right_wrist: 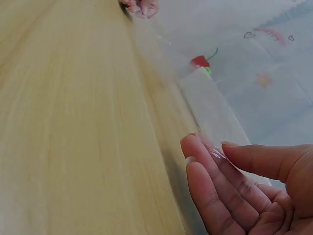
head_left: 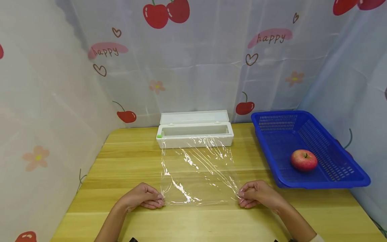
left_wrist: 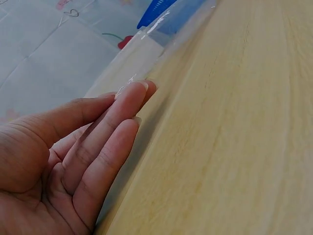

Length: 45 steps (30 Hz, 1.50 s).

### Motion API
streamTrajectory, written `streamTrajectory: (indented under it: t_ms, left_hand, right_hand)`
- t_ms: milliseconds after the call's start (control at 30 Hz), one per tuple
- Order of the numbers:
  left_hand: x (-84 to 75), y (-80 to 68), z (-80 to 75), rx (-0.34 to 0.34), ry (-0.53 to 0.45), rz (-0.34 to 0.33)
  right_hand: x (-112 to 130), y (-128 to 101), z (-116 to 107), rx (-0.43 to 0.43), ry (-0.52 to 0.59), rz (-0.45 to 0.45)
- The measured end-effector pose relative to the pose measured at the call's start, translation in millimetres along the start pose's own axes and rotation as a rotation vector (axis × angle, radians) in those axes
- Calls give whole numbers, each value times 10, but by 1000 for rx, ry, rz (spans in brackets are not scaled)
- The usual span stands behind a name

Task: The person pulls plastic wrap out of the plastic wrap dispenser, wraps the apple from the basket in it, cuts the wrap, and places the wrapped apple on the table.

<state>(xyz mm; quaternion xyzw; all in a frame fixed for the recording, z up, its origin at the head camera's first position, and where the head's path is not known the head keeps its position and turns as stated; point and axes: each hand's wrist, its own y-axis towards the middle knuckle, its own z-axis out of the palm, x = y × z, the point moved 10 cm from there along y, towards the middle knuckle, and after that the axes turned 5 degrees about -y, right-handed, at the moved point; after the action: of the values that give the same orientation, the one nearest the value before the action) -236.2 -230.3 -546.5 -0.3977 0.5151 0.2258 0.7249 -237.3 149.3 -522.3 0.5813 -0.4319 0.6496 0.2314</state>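
Note:
A sheet of clear plastic wrap [head_left: 199, 174] stretches from the front of a white dispenser box [head_left: 195, 142] toward the person. Its near left corner is pinched between thumb and fingers of the left hand [head_left: 145, 196]. At the near right corner, the right hand [head_left: 258, 194] pinches it the same way. In the right wrist view, the gathered film [right_wrist: 217, 153] shows between thumb and fingertips. The box lid [head_left: 195, 117] stands raised at the back, and a small green slider [head_left: 159, 136] sits at the left end of its front rim.
To the right stands a blue plastic basket [head_left: 272, 161] with a red apple [head_left: 303, 160] inside. The wooden table [head_left: 121, 168] meets a cherry-patterned curtain [head_left: 193, 74] at the back and sides.

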Motion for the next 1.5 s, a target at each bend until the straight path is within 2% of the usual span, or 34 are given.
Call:
streamTrajectory:
  t_ms: [433,833,900,1033,1133,1200,1300,1500]
  left_hand:
    - [34,4,-59,-49,6,-30]
    - [8,-63,-203,-139,39,-33]
    - [-37,-84,-254,-173,42,-13]
    - [-218,-104,-361,-283,58,104]
    - [-367,-122,-414,-376,122,211]
    - [-426,-128,-423,-421,181,255]
    - [-456,-116,-391,-437,267,292]
    - [-470,-82,-267,-393,400,378]
  right_hand:
    - [-2,24,1,1,-52,3]
    - [45,-8,-53,-12,-128,5]
    - [83,-25,-79,-23,-142,4]
    - [208,-75,-130,-42,-175,-25]
    - [342,-122,-192,-60,-223,-74]
    - [430,-157,-237,-72,-248,-100]
    - [537,-203,-266,-75,-264,-127]
    - [778,-328,-215,-45,-273,-219]
